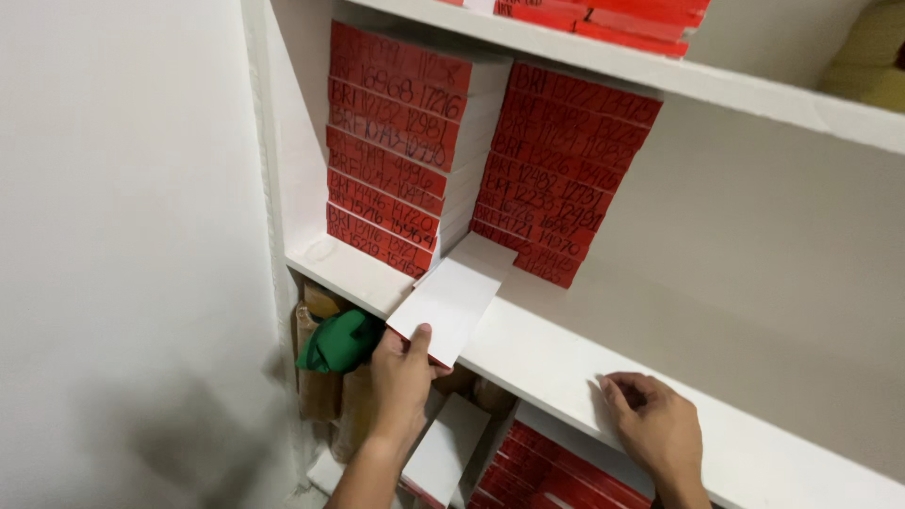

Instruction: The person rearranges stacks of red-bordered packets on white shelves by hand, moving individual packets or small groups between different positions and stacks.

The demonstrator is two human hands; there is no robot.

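My left hand [401,372] pinches a white booklet [451,294] by its near edge, angled between two red-spined stacks [396,151]. My right hand [655,424] rests spread on the white shelf [566,363], bracing me.

Looks like a storeroom or stock closet. White built-in shelves [566,363] packed with stacks of red hand-labelled boxes [396,151], more on the shelf below [556,476].
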